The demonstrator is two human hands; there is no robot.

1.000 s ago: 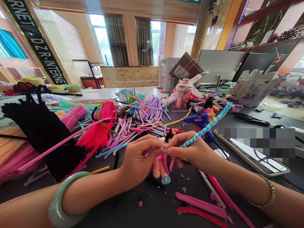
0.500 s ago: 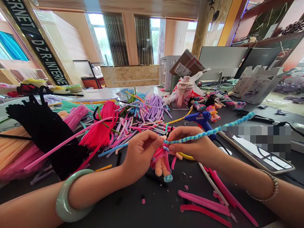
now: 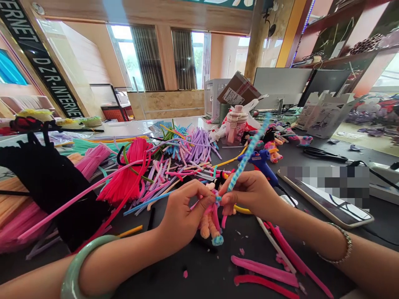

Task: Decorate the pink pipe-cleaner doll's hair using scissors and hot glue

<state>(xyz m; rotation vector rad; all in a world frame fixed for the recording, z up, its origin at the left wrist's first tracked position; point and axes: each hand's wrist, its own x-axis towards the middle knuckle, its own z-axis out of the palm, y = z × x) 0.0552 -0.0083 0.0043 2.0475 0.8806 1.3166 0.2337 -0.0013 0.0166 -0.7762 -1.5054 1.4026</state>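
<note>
Both hands meet over a small pipe-cleaner doll [image 3: 207, 227] with peach legs, one blue foot and pink parts; its upper body is mostly hidden by my fingers. My left hand [image 3: 183, 214] pinches the doll near its top, at the near end of a twisted blue pipe cleaner [image 3: 245, 160]. Thumb and forefinger of my right hand [image 3: 249, 195] are closed on that blue pipe cleaner close to the same end. Its long free part rises up and to the right past a blue glue gun [image 3: 263, 165].
Left lie bundles of black [image 3: 46, 178], red [image 3: 127, 170] and purple pipe cleaners [image 3: 199, 145]. A phone [image 3: 324, 199] is on the right, with loose pink strips [image 3: 264, 270] in front. Behind stand a pink bottle [image 3: 235, 124], a cardboard box [image 3: 238, 89] and monitors [image 3: 280, 87].
The free part of the blue pipe cleaner has swung from pointing right to standing steeply upward. Both hands are still together at the doll, and the view has shifted slightly.
</note>
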